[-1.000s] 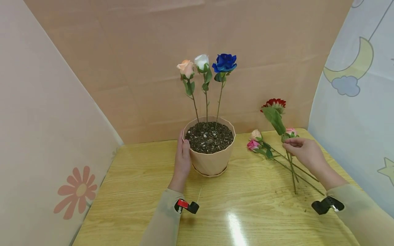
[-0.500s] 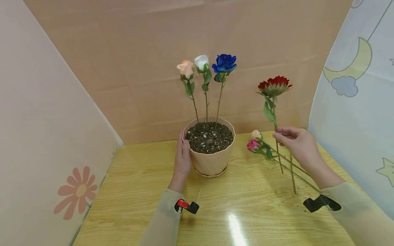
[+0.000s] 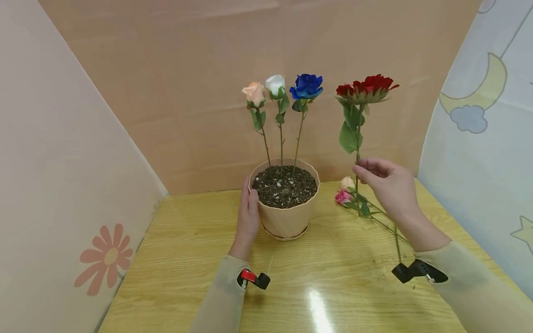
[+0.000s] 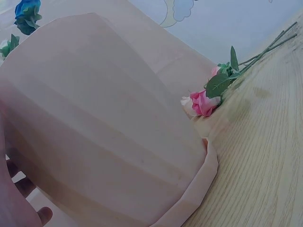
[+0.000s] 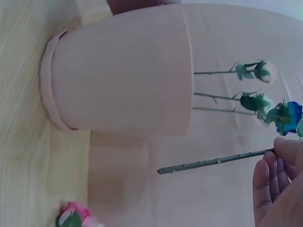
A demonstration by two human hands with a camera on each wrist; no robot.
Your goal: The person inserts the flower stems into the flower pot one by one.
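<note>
A peach-coloured flowerpot (image 3: pixel 287 221) full of dark soil stands on a matching saucer. My left hand (image 3: pixel 248 217) rests against its left side, the fingers lying along the wall and the thumb near the rim. Three roses rise from the soil: a peach rose (image 3: pixel 254 94), a white rose (image 3: pixel 275 85) and a blue rose (image 3: pixel 306 86). Right of the pot, my right hand (image 3: pixel 389 185) pinches the stem of a red flower (image 3: pixel 366 89) between thumb and fingers. That flower is upright, and in the right wrist view its bare stem (image 5: pixel 203 164) end hangs free beside the pot.
On the wooden table (image 3: pixel 200 231) at the right lie a pink rose (image 3: pixel 343 197) and a pale peach rose (image 3: pixel 347 183), their stems running toward me. Another stem (image 3: pixel 397 243) shows below the right forearm. Fabric walls close off the back and both sides.
My right hand has lifted the red flower off the table, turned it upright and moved it left toward the pot. My left hand has kept its place on the flowerpot.
</note>
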